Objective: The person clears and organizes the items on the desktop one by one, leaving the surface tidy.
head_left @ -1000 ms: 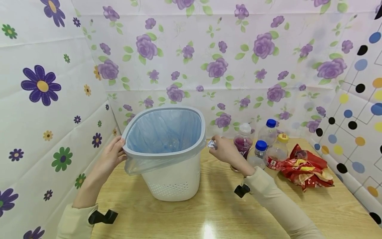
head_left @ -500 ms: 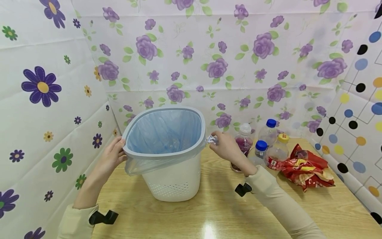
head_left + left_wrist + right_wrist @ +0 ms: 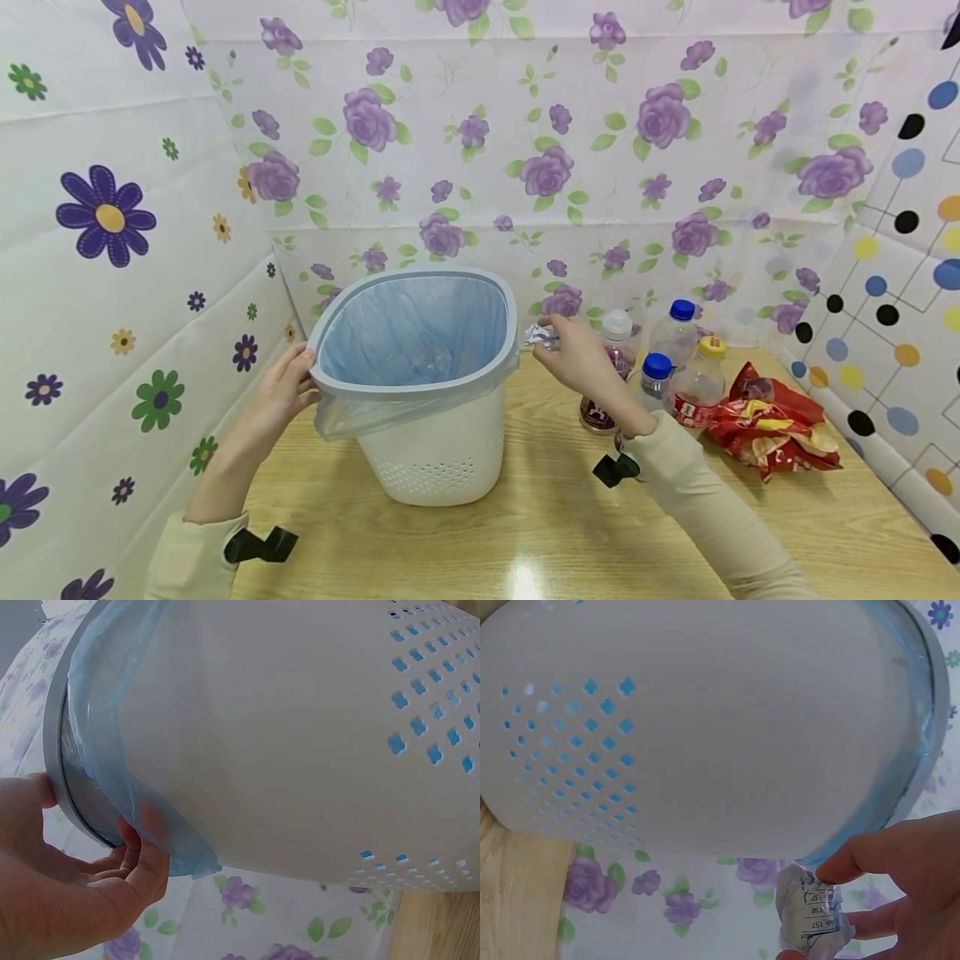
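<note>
Pinching a crumpled paper wad between thumb and fingertips, the right hand sits just off the right side of the bin, about level with the grey rim. The wad pokes out of the fingers toward the left, so the bin's mouth lies directly left of it, with only a small gap between the paper and the rim's outer edge. In the right wrist view the paper wad shows printed lines and is held by the thumb and two curled fingers, just beside the rim and the blue liner, not over the opening. It is a balled lump with no clear long axis.

The left hand grips the rim on the opposite, left side, thumb on top and fingers curled under the edge where the blue bag folds over, as the left wrist view shows. The right hand is the one nearer the wad; the left is well apart from it, across the full width of the bin.

On the table, to the right of the right hand, stand several bottles, and farther right lies a red snack bag.
</note>
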{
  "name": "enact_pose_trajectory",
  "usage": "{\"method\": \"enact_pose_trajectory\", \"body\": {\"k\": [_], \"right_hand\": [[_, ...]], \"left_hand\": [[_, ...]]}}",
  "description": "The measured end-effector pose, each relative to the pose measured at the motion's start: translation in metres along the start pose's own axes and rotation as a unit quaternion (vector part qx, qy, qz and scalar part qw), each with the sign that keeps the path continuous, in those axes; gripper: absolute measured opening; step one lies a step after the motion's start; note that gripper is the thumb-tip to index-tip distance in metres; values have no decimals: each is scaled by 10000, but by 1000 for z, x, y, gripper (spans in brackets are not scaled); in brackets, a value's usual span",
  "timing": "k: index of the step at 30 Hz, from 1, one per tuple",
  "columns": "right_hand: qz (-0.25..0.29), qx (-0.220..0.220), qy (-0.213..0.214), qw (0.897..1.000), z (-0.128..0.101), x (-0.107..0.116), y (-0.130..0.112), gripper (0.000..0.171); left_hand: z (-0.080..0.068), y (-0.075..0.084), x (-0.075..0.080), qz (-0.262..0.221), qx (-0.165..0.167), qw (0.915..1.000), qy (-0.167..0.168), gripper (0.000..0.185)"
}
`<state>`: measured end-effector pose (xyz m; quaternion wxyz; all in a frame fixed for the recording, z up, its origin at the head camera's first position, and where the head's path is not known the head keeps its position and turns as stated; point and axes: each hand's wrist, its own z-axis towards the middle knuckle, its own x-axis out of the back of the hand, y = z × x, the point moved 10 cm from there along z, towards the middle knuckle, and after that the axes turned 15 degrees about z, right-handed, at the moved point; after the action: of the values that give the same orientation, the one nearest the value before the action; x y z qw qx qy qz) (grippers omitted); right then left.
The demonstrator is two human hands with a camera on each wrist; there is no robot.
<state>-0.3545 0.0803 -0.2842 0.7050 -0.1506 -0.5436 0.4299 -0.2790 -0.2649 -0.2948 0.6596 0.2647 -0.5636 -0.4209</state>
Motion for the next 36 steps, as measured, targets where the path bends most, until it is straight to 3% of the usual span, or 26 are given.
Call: {"method": "enact_pose_trajectory", "body": {"k": [9,25,30,36], "right_hand": [[168,326,361,9987,0,20,-15,40],[438,382,618,9964,5,46,-37,45],[516,634,681,9943,8,49,-46,45],[656,1234,657,9880,9,49,-68,44]], "left_hand": [[1,0,0,-52,-12,10000,-4,55],[2,0,0,-82,-6,10000,-35,57],[2,1,0,-57,0,10000,-34,58],[1,0,0,-73,53,10000,-21,58]]}}
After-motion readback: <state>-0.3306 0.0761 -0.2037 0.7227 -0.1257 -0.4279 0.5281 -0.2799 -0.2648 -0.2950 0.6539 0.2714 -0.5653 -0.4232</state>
